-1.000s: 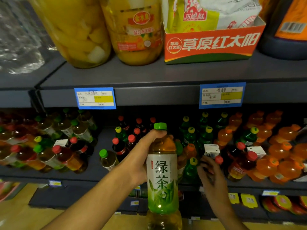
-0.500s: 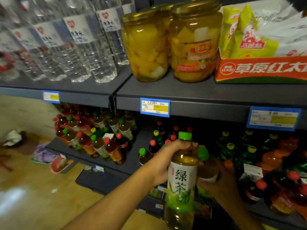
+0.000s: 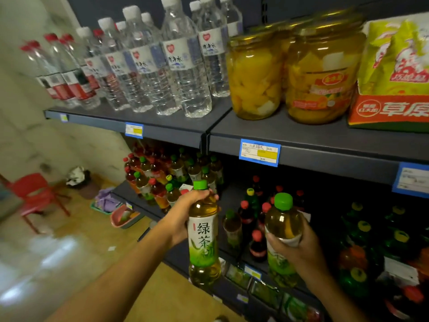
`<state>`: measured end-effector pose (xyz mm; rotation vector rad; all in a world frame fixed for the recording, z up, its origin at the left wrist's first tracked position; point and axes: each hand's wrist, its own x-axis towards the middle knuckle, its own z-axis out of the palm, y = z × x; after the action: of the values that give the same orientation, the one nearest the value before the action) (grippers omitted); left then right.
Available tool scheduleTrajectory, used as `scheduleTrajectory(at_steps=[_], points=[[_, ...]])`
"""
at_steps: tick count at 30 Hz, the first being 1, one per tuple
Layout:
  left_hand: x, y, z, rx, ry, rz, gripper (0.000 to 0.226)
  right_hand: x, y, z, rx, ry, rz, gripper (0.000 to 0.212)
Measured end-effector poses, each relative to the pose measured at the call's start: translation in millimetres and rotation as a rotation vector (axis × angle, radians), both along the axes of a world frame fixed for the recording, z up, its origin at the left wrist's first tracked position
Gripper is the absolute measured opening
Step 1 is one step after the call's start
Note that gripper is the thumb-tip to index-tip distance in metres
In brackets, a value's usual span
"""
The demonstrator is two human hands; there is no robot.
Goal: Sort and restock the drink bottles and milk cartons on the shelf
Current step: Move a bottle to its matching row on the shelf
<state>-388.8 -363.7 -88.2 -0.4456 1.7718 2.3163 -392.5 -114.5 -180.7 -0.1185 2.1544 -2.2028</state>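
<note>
Two hands grip green tea bottles: left hand (image 3: 183, 214) one (image 3: 203, 235); right hand (image 3: 299, 249) another (image 3: 282, 231), label half hidden.

Just 1 cam, worn on the person's head. It looks fwd and down, close to the shelf (image 3: 301, 145), which fills the top and right. Both hands are low and near. The floor (image 3: 58, 240) shows far off at left.

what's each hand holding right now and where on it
Left hand grips a green tea bottle around its shoulder; right hand grips a second green tea bottle around its middle.
</note>
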Motion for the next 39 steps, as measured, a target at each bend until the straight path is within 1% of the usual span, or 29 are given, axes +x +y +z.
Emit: scheduleTrajectory(at_steps=[4,6,9,10,12,14,17,19,22,25,28,31,33,35,37,39], points=[[-8.3,-46.0,-3.1,-0.003,0.011,0.007,0.037,-8.4,-39.1,4.7,-0.017,-0.022,0.012,0.06],[-18.5,-68.5,-10.0,0.018,-0.004,-0.011,0.035,-14.8,-62.1,4.1,0.005,-0.018,0.007,0.054],[-38.2,-101.0,-25.3,0.068,-0.021,-0.034,0.022,-26.8,-102.0,1.9,0.064,-0.013,-0.024,0.044],[-46.0,-113.2,-31.1,0.079,-0.033,-0.038,0.022,-31.0,-116.1,-0.9,0.093,-0.007,-0.042,0.041],[-61.3,-139.5,-39.9,0.086,-0.072,-0.044,0.028,-38.0,-142.7,-6.2,0.109,-0.02,-0.078,0.037],[-74.3,-169.2,-46.9,0.094,-0.106,-0.051,0.034,-42.9,-168.6,-8.3,0.094,-0.063,-0.099,0.039],[-92.0,-211.5,-56.2,0.133,-0.091,-0.098,0.028,-51.6,-201.6,-11.8,0.07,-0.091,-0.139,0.045],[-102.6,-236.3,-63.4,0.15,-0.08,-0.128,0.028,-56.4,-220.0,-14.3,0.063,-0.115,-0.186,0.049],[-116.8,-262.4,-74.7,0.149,-0.113,-0.178,0.03,-59.2,-238.9,-19.8,0.063,-0.141,-0.258,0.048],[-125.6,-274.0,-82.8,0.126,-0.162,-0.228,0.028,-59.7,-250.4,-23.8,0.058,-0.172,-0.301,0.043],[-132.5,-273.9,-87.3,0.155,-0.22,-0.244,0.027,-61.3,-257.1,-25.8,0.066,-0.183,-0.298,0.042],[-140.1,-272.1,-92.3,0.178,-0.267,-0.251,0.038,-62.4,-258.1,-27.5,0.04,-0.201,-0.289,0.042],[-145.1,-268.2,-98.2,0.126,-0.301,-0.286,0.045,-63.9,-257.6,-29.8,0.025,-0.211,-0.286,0.043],[-149.5,-260.8,-106.3,0.053,-0.334,-0.304,0.041,-66.0,-256.9,-33.0,-0.002,-0.228,-0.301,0.046],[-153.2,-250.4,-114.6,0.022,-0.374,-0.303,0.036,-68.6,-254.7,-37.5,-0.021,-0.246,-0.315,0.05],[-155.8,-239.9,-121.8,0.002,-0.394,-0.286,0.035,-71.4,-250.1,-42.9,-0.034,-0.262,-0.319,0.051]])
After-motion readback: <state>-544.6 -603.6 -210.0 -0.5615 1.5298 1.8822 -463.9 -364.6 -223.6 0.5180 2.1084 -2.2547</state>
